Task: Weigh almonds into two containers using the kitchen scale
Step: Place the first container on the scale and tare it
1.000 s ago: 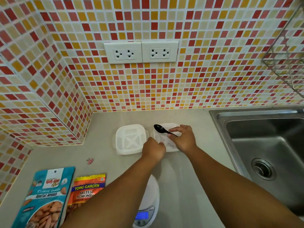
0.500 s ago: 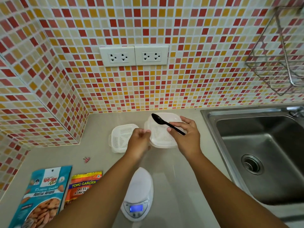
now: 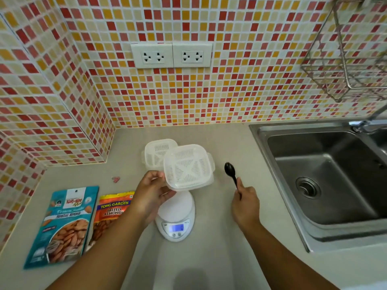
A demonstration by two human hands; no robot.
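Observation:
My left hand [image 3: 151,190] grips the near-left corner of a white slotted container [image 3: 188,167] and holds it tilted in the air, just above the far edge of the white kitchen scale [image 3: 176,218]. The scale's blue display is lit. A second white slotted container [image 3: 156,150] rests on the counter behind it. My right hand [image 3: 246,203] holds a black spoon [image 3: 230,171] by its handle, bowl pointing away, to the right of the scale. A blue roasted almonds bag [image 3: 65,225] and an orange salted almonds bag [image 3: 111,212] lie at the left.
A steel sink [image 3: 326,176] fills the right side, its rim close to my right hand. A wire rack [image 3: 351,51] hangs on the tiled wall above it. A small pink clip [image 3: 115,179] lies on the counter. Tiled walls form a corner at the left.
My left hand has lifted the right container and brought it toward the scale. My right hand took the spoon off the container and moved it out to the right.

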